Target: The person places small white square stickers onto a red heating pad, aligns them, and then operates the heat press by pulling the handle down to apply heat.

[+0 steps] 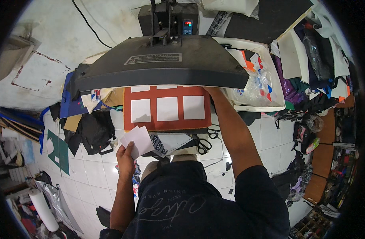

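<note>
Several small white paper sheets (139,142) are fanned out in my left hand (128,156), which pinches them by their lower edge with the thumb on top. Ahead of me stands a heat press with its dark upper plate (162,63) raised. Below it lies a reddish-brown pad (166,125), where white square pieces (167,108) sit in rows; the farther row is partly covered by the plate. My right forearm (235,129) reaches to the pad's far right side. The plate hides the fingers of that hand.
Black-handled scissors (203,146) lie just below the pad's front edge. A white bin (262,79) with plastic bags and scraps is right of the press. At left are a black bag (96,131) and a green cutting mat (58,153). A control box (187,27) shows lit digits.
</note>
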A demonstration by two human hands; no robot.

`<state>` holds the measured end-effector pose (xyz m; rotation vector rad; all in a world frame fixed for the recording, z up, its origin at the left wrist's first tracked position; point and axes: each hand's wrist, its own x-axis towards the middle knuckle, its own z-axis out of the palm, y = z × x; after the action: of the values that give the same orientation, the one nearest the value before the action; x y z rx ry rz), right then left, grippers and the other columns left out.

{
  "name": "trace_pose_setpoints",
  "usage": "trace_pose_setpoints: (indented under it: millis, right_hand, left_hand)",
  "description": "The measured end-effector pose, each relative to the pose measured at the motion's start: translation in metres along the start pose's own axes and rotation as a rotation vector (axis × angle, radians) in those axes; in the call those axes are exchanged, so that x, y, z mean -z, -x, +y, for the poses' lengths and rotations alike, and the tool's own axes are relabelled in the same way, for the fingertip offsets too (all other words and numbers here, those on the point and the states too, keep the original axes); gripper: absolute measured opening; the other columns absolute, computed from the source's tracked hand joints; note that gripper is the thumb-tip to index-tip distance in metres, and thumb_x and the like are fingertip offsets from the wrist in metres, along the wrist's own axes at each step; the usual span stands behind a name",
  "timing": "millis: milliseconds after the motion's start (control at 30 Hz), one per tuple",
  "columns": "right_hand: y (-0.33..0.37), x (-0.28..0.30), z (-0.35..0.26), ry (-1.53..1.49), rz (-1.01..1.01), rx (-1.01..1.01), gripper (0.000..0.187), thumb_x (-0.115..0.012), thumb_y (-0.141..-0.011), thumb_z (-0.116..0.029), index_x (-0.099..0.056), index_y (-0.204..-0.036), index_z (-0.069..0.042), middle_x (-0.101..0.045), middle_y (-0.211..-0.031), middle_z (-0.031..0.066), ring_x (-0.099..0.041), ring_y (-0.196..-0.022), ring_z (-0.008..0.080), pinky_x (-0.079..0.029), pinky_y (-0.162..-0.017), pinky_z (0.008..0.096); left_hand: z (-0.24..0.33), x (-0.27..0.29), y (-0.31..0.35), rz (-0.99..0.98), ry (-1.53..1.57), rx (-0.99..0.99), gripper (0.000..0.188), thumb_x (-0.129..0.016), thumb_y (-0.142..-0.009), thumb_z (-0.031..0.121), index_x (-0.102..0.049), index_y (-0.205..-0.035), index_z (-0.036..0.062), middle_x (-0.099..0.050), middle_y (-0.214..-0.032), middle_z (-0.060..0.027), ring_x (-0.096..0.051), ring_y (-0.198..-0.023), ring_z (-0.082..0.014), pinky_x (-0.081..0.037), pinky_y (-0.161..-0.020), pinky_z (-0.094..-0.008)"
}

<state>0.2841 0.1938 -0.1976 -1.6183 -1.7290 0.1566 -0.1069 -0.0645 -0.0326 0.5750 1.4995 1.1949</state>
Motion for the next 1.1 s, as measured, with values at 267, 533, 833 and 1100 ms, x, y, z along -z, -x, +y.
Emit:
trace_pose_setpoints:
  millis: [267, 533, 833, 1100]
  right_hand:
    - [0.006, 0.017, -0.036, 0.192, 0.016, 0.019, 0.048, -0.058, -0.086, -0.044, -0.063, -0.119, -0.009, -0.056, -0.126, 0.0191, -0.048, -0.121, 0.0376, -0.032, -0.102, 0.0529]
    - [0.01, 0.017, -0.037, 0.152, 0.131, 0.002, 0.044, -0.059, -0.086, -0.036, -0.063, -0.117, -0.006, -0.056, -0.124, 0.0227, -0.049, -0.119, 0.041, -0.033, -0.101, 0.0542]
    - [0.012, 0.015, -0.026, 0.262, 0.147, 0.076, 0.039, -0.061, -0.084, -0.03, -0.064, -0.114, -0.005, -0.059, -0.119, 0.0218, -0.053, -0.113, 0.0423, -0.036, -0.098, 0.0535]
    - [0.007, 0.036, -0.064, 0.264, 0.189, 0.111, 0.036, -0.066, -0.083, -0.03, -0.066, -0.111, -0.008, -0.063, -0.112, 0.0185, -0.055, -0.11, 0.0392, -0.041, -0.097, 0.0482]
  left_hand:
    - [-0.008, 0.027, -0.001, -0.032, -0.024, 0.02, 0.03, -0.058, -0.091, 0.011, -0.057, -0.117, -0.0045, -0.065, -0.109, -0.0116, -0.063, -0.096, -0.0193, -0.049, -0.087, -0.0317]
    - [-0.006, 0.024, 0.008, 0.064, -0.07, 0.027, 0.024, -0.06, -0.092, 0.013, -0.064, -0.108, -0.0041, -0.068, -0.095, -0.0089, -0.063, -0.083, -0.0138, -0.048, -0.077, -0.0273]
    - [-0.019, 0.035, 0.008, 0.052, -0.057, 0.031, 0.023, -0.06, -0.092, 0.013, -0.063, -0.108, -0.004, -0.068, -0.095, -0.0085, -0.063, -0.083, -0.014, -0.048, -0.078, -0.0271]
    - [-0.025, 0.049, 0.008, 0.08, -0.067, 0.024, 0.025, -0.061, -0.091, 0.014, -0.063, -0.108, -0.0044, -0.067, -0.096, -0.0086, -0.063, -0.082, -0.0138, -0.049, -0.077, -0.0278]
